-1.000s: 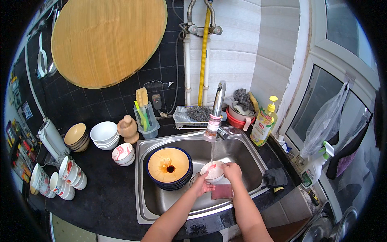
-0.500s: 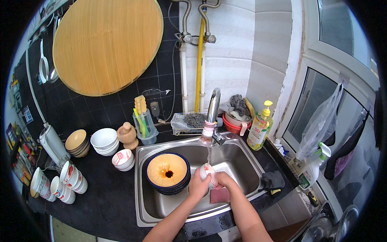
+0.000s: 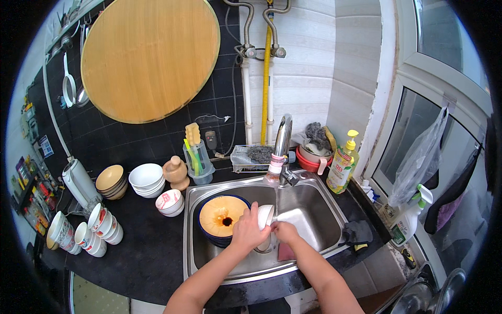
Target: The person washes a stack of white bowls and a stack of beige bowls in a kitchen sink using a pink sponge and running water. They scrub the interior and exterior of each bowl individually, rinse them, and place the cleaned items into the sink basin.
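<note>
My left hand (image 3: 249, 230) grips a small white bowl (image 3: 266, 215), tilted on its side below the faucet (image 3: 282, 141). Water runs down in a thin stream beside the bowl. My right hand (image 3: 285, 232) is closed, its curled fingers at the bowl's lower edge; whether anything is in them is hidden. Under my right wrist lies a pink cloth (image 3: 285, 252), partly covered by the arm. Part of another light-coloured bowl (image 3: 265, 246) shows below my hands. To the left, a stack of dark-rimmed tan bowls (image 3: 214, 212) stands in the sink (image 3: 189, 251), with brown liquid in the top one.
On the left counter stand white bowls (image 3: 146, 178), a patterned bowl (image 3: 170, 201), tan bowls (image 3: 111, 179), stacked cups (image 3: 106, 222) and a wooden mortar (image 3: 176, 171). A pump bottle (image 3: 343, 165), red basin (image 3: 312, 161) and dark cloth (image 3: 356, 233) border the sink's right side.
The bowl has turned, its white side now showing instead of the red-patterned one. My left fingers have spread up along it, and my right hand has drawn back toward its edge. The view has shifted slightly.
</note>
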The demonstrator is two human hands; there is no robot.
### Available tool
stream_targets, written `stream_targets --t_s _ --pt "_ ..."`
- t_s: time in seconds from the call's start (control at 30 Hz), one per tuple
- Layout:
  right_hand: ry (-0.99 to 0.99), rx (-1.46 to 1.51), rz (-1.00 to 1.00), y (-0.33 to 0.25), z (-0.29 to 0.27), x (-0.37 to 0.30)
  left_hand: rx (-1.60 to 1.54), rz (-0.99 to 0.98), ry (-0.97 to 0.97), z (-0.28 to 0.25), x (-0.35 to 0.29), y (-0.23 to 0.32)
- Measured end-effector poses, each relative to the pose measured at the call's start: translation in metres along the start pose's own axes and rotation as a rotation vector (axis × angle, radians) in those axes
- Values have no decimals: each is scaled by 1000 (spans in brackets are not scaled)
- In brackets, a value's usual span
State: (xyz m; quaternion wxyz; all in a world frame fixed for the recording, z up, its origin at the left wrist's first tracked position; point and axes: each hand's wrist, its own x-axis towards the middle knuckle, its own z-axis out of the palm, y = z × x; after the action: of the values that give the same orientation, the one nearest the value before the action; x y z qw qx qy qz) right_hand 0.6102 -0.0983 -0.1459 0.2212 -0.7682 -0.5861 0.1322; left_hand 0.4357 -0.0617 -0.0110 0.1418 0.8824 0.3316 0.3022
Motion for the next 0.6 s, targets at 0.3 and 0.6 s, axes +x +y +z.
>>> stream_targets --t_s 0.3,0.6 --pt "-307 -704 -252 12 53 -2 -13 63 -32 -29 -25 -13" --pt "-434 -663 -223 -2 56 10 37 143 -65 -45 -37 -24"
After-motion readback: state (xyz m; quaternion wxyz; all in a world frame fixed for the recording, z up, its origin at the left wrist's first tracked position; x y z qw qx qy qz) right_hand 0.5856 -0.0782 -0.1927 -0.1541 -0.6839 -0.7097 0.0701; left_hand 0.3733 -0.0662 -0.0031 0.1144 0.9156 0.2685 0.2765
